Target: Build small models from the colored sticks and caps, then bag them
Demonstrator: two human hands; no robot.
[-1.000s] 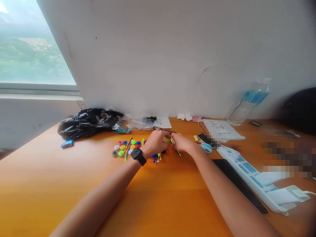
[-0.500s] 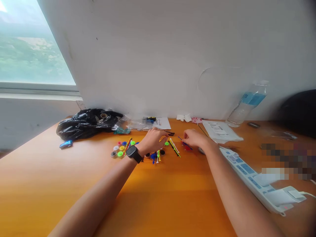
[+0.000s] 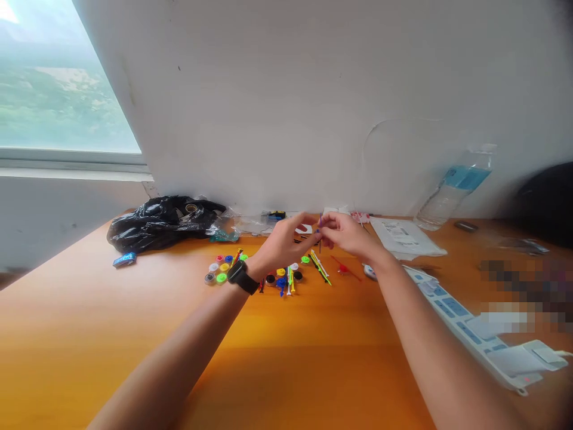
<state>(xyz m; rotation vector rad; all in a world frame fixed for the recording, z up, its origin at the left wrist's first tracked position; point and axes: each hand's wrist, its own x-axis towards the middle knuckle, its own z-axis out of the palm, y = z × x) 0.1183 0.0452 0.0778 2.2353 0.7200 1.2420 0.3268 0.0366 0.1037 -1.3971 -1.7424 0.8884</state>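
My left hand (image 3: 286,242) and my right hand (image 3: 347,234) are raised a little above the orange table (image 3: 134,334) with their fingertips meeting. Between them they pinch a thin dark blue stick (image 3: 319,226), held nearly upright. A black watch (image 3: 240,276) is on my left wrist. Below the hands lie several coloured sticks (image 3: 319,266), small round coloured caps (image 3: 221,267) and a red stick piece (image 3: 344,269).
A black plastic bag (image 3: 161,222) lies at the back left by the wall, a small blue item (image 3: 124,260) beside it. A water bottle (image 3: 452,188), papers (image 3: 403,236) and a white power strip (image 3: 465,325) are to the right.
My hands parted, and the right one went to the sticks on the table. Now both have lifted and come together, pinching the blue stick above the pile.
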